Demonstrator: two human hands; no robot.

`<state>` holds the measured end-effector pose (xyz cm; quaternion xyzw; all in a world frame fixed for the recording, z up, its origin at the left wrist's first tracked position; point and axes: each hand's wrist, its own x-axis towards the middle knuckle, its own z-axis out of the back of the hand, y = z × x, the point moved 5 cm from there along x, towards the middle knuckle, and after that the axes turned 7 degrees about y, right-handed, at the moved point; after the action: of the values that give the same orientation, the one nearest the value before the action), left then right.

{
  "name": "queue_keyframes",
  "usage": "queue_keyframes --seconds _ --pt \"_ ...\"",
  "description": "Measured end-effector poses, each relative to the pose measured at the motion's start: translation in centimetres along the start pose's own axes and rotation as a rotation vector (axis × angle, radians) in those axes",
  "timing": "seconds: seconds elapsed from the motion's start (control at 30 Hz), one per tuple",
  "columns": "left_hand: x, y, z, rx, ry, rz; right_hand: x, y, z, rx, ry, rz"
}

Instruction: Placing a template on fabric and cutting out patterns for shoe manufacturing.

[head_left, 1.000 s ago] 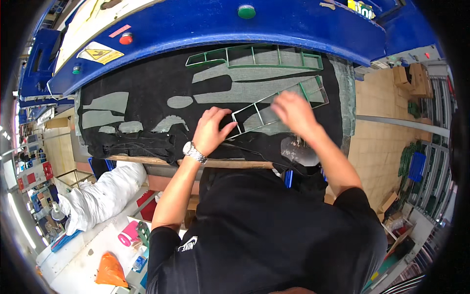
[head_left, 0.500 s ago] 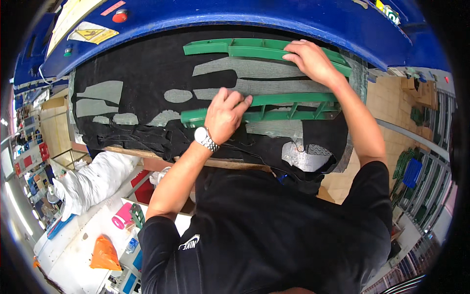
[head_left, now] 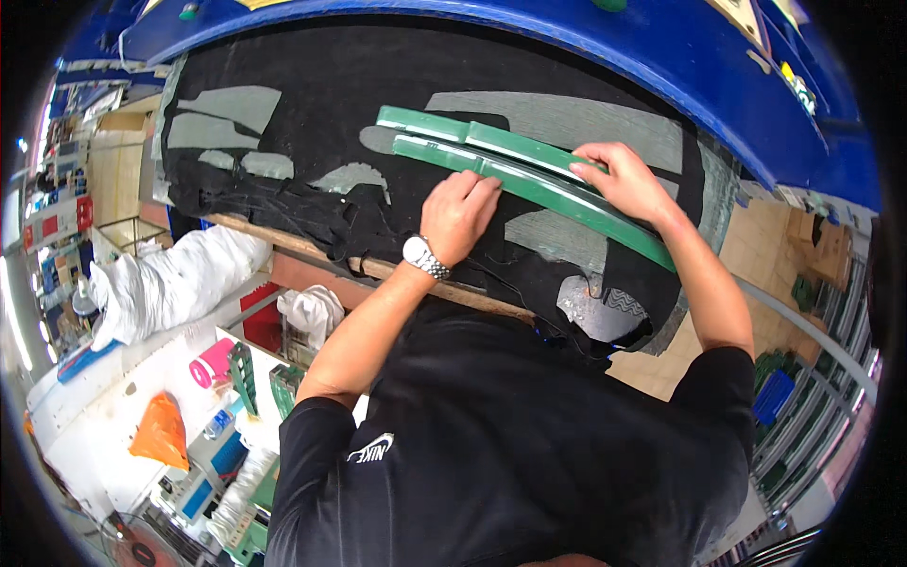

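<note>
Two long, slightly bent green cutting dies lie almost parallel, close together, over the black sheet material [head_left: 312, 76]. My left hand [head_left: 455, 213] has its fingers curled at the front edge of the near cutting die [head_left: 557, 198], left of its middle. Toward the right end of the far cutting die [head_left: 520, 145], my right hand [head_left: 625, 182] pinches it with thumb and fingers, hiding that end. Grey cut-out shapes show in the sheet, among them a long one [head_left: 567, 113] behind the dies and a wide one [head_left: 557, 236] in front of them.
A blue machine beam [head_left: 453, 13] spans the far side of the work surface. Crumpled black scraps [head_left: 283, 213] hang near the wooden front edge [head_left: 312, 248]. At left are a white sack [head_left: 179, 283] and a white table [head_left: 123, 416] with an orange bag [head_left: 161, 432]. Shelving stands at right.
Both hands have brought the two dies together; the far one came nearer and the gap between them narrowed. They now slant, and their ribbed insides no longer show. The whole view has shifted.
</note>
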<state>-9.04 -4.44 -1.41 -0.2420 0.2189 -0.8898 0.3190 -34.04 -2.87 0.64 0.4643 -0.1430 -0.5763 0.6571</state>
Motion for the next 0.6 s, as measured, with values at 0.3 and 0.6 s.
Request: queue_keyframes --seconds 0.3,0.6 --pt "-2.1 -2.5 -6.5 -1.554 0.139 0.931 -1.4 -0.8 -0.4 0.009 -0.071 -0.076" --pt "-0.9 -4.7 -8.9 -1.91 -0.255 1.085 -3.0 -2.3 0.1 0.002 0.011 -0.079"
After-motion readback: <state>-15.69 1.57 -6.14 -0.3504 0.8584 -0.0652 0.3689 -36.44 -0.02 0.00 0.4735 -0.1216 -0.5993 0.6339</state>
